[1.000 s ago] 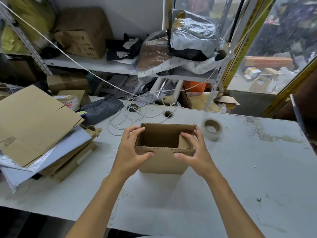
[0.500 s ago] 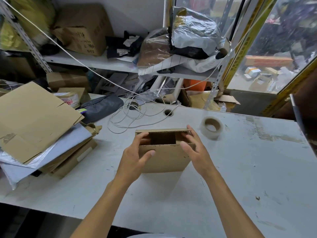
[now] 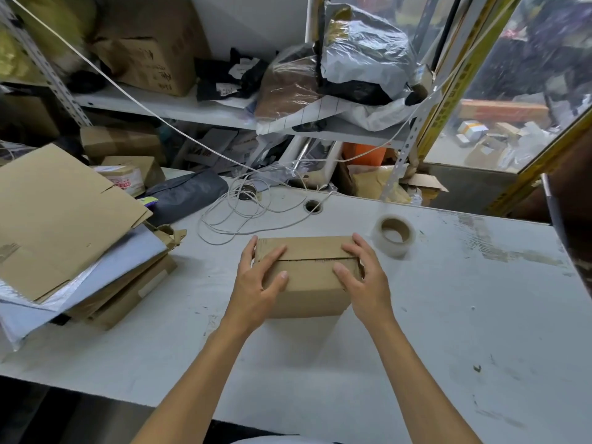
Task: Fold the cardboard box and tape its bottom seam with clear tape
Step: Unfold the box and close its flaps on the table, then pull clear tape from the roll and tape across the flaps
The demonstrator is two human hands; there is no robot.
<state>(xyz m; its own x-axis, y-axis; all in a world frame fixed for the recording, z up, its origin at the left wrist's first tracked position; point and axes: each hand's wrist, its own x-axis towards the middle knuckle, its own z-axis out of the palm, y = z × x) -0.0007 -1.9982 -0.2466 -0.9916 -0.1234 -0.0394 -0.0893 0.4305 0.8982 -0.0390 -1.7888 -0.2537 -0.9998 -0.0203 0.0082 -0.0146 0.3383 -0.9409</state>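
Observation:
A small brown cardboard box (image 3: 309,277) stands on the white table (image 3: 448,331) in front of me. Its two upper flaps lie folded flat and meet along a dark seam across the top. My left hand (image 3: 259,283) lies over the box's left end, fingers spread on the flaps and thumb on the near flap. My right hand (image 3: 362,277) covers the right end the same way, pressing the flaps down. A roll of clear tape (image 3: 394,235) lies flat on the table just right of the box, untouched.
A stack of flattened cardboard (image 3: 61,219) and plastic mailers fills the table's left side. A coiled white cord (image 3: 243,213) and a cable hole (image 3: 312,206) lie behind the box. Cluttered shelves rise at the back. A dark chair edge (image 3: 570,225) stands at the right.
The box was open at the top a second ago. Both hands have folded the long flaps inward and down, and the top is now closed under my palms.

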